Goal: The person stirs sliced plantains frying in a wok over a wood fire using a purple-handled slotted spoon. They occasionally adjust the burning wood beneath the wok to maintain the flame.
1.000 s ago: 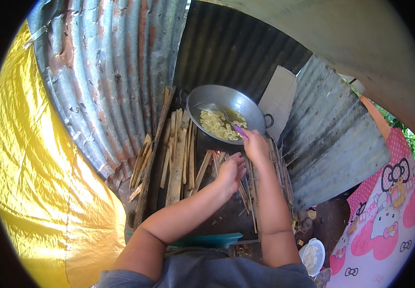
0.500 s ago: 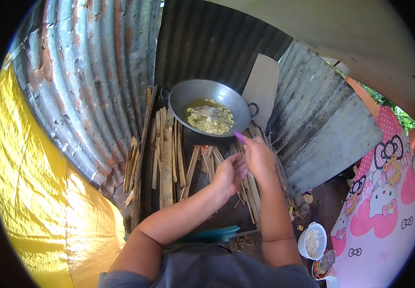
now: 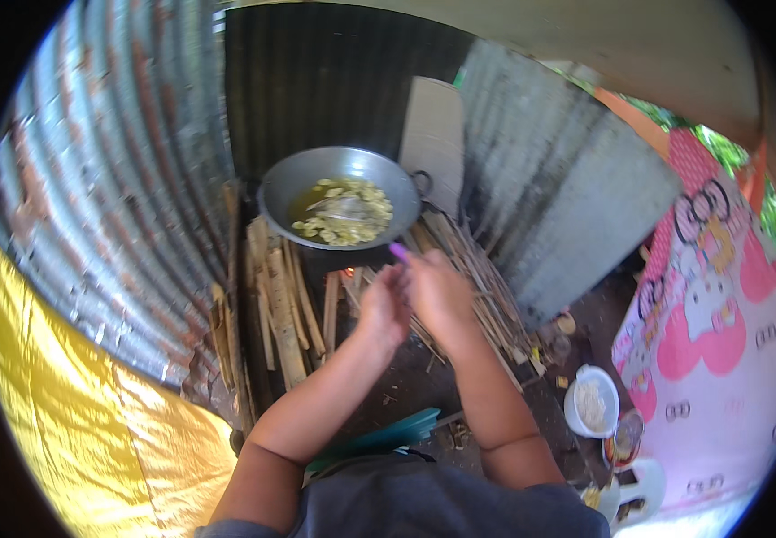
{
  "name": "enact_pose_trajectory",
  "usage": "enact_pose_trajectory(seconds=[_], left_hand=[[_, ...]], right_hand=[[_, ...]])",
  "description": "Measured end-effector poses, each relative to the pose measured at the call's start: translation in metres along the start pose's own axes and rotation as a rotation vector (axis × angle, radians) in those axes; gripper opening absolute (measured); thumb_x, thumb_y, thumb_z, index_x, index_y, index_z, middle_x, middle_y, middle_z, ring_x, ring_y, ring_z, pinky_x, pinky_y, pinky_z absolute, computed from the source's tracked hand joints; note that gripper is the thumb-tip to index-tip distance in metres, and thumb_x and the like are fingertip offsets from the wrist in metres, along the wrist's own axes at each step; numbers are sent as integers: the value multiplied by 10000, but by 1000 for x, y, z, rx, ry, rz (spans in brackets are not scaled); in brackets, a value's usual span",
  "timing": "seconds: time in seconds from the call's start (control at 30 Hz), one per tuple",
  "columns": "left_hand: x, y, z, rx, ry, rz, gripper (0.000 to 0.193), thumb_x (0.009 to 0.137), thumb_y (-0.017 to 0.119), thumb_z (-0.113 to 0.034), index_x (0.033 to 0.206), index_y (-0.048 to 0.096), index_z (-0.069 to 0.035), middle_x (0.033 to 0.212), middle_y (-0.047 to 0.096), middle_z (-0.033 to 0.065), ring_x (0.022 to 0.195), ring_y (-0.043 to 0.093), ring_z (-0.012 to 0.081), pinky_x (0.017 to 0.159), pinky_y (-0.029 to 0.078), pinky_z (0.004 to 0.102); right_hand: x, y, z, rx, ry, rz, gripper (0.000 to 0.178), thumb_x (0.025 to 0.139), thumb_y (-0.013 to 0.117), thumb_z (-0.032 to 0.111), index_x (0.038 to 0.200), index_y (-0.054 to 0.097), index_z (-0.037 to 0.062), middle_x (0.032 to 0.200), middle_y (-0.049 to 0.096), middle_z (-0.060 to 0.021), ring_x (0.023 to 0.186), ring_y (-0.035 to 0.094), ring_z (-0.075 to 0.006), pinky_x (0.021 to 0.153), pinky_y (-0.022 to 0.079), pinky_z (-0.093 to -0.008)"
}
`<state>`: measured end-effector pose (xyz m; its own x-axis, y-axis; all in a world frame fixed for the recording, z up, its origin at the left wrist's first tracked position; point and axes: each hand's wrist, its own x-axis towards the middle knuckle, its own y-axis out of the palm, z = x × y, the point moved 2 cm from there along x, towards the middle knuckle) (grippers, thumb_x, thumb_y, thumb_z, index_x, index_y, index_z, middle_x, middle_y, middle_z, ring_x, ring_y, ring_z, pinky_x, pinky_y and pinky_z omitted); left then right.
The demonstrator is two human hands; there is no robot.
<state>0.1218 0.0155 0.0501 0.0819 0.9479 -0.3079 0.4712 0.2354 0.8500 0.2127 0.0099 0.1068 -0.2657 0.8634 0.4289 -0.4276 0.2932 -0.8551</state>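
A wide metal wok [image 3: 280,202] stands over a wood fire, with oil and many small pale-yellow round slices [image 3: 343,235] in it. The slotted metal head of a skimmer [image 3: 345,209] lies among the slices. Its purple handle end [image 3: 399,252] comes out over the near right rim, where my right hand [image 3: 438,291] is closed round it. Close beside my right hand is my left hand [image 3: 385,307], its fingers loosely stretched upward and slightly blurred. It holds nothing that I can see, and its fingertips are partly hidden by the right hand.
Split firewood [image 3: 285,314] lies left and right of the fire [image 3: 348,272]. Corrugated metal sheets [image 3: 128,179] and cardboard [image 3: 433,134] surround the wok. A white bowl [image 3: 573,408] of pale pieces stands lower right, near a pink patterned cloth [image 3: 702,359]. A yellow sheet [image 3: 65,394] hangs left.
The view has shifted, so the wok appears further left. My left hand has come closer to the right hand. The right hand still holds the skimmer in the wok.
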Motion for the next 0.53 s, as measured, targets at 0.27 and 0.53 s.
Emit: enact_pose_trajectory(seconds=[0.27, 0.53], left_hand=[[13, -3, -8, 86, -117, 248, 323, 983, 396, -329, 1019, 572, -60, 1023, 613, 88, 991, 577, 220, 919, 440, 378], [3, 25, 23, 193, -98, 322, 266, 993, 419, -279, 1082, 549, -65, 1047, 603, 60, 1006, 570, 201, 913, 448, 340]], right_hand=[[-16, 24, 2, 13, 143, -102, 284, 909, 461, 191, 1166, 562, 123, 930, 542, -112, 694, 633, -313, 574, 512, -456], [-41, 11, -34, 391, 214, -251, 288, 951, 427, 292, 1070, 522, 47, 921, 632, -179, 697, 641, -369, 598, 499, -486]])
